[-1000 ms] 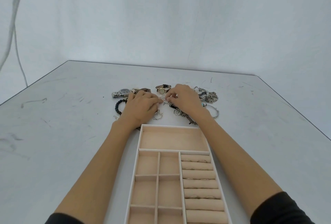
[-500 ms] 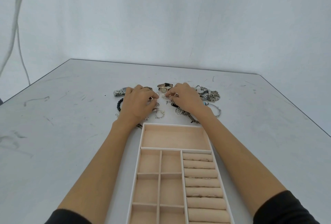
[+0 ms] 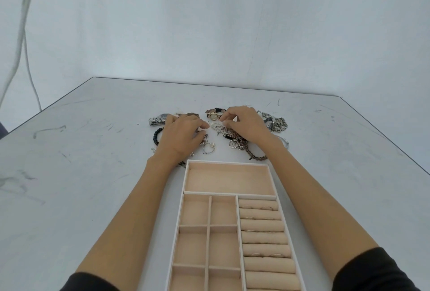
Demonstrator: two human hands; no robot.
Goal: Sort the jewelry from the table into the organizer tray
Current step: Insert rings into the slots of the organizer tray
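- Fingertips [image 3: 223, 122] of the right hand [image 3: 246, 127] are curled, thumb and forefinger pinching at the edge of a silver ornament [image 3: 216, 127] in the upper centre of the frame. How firm the hold is, is too small to tell.
- Fingers [image 3: 203, 128] of the left hand [image 3: 182, 138] curl down onto small rings left of the ornament. I cannot tell whether they hold one.
- Best handling, as I judge it: lift one piece at a time, and let the left hand pin its neighbours so nothing trails along.
- Snagging looks likely, because the ornament touches a dark tangle of chains [image 3: 237, 141] under the right palm. A slow lift would be wise.
- The jewelry [image 3: 277, 124] spreads in a band across the upper middle of the frame: a steel watch [image 3: 158, 119] at its left end and a gold watch [image 3: 213, 116] between the hands.
- The organizer tray [image 3: 226, 162] sits just below the pile at lower centre. Its wide top compartment looks bare, and thin rings sit in the ring rolls [image 3: 263, 225] on its right side.
- The table [image 3: 81, 174] is pale grey and scuffed with dark marks.
- A white backdrop [image 3: 209, 22] fills the upper frame, and a cable [image 3: 23, 34] hangs at the upper left.
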